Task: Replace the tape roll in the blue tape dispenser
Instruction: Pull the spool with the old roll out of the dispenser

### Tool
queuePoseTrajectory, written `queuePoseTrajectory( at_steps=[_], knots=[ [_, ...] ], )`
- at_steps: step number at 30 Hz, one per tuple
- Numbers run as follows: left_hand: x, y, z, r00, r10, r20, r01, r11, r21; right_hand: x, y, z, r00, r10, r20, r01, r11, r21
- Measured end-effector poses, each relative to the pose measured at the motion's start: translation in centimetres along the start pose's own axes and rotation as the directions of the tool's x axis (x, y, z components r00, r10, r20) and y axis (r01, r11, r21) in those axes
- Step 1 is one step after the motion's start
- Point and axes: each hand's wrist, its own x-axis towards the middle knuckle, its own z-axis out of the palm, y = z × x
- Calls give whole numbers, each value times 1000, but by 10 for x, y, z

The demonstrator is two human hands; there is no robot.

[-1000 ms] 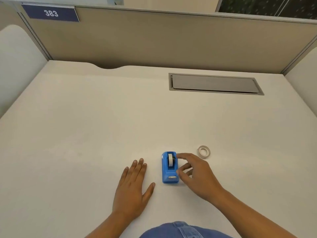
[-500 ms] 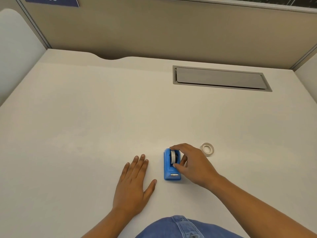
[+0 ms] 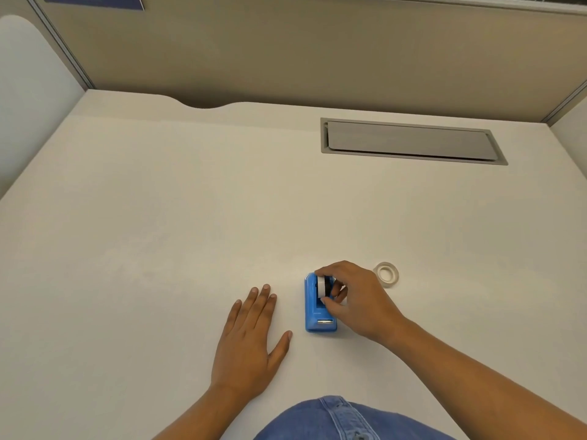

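Note:
The blue tape dispenser (image 3: 314,312) stands on the white desk (image 3: 190,233), its cutter end toward me. A white tape roll (image 3: 321,286) sits upright in its cradle. My right hand (image 3: 355,296) reaches in from the right, thumb and fingers pinched on that roll from above and the side. A second, loose tape roll (image 3: 387,274) lies flat on the desk just right of my right hand. My left hand (image 3: 251,341) rests flat on the desk, palm down, fingers spread, a little left of the dispenser and holding nothing.
A grey recessed cable hatch (image 3: 409,141) is set into the desk at the back right. Beige partition walls (image 3: 286,52) close the desk at the back and both sides. My denim clothing (image 3: 336,420) shows at the bottom edge.
My right hand moved from beside the dispenser onto its top and closed its fingers on the roll in the cradle. My left hand stayed flat. The camera tilted down slightly.

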Motion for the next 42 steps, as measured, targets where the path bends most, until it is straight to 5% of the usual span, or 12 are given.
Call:
queuePoseTrajectory(
  at_steps=[22,34,42],
  knots=[
    [0,1,1,1000,-10,-29,8,998,-65,1,-9,-3,997,-20,69,21,1000,-13],
    [38,35,-9,995,100,26,-69,831,-552,0,-16,-6,995,-46,93,49,998,-30],
    [41,33,-1,995,83,47,-42,821,-569,-1,-20,-7,994,-57,95,63,996,-58]
  ],
)
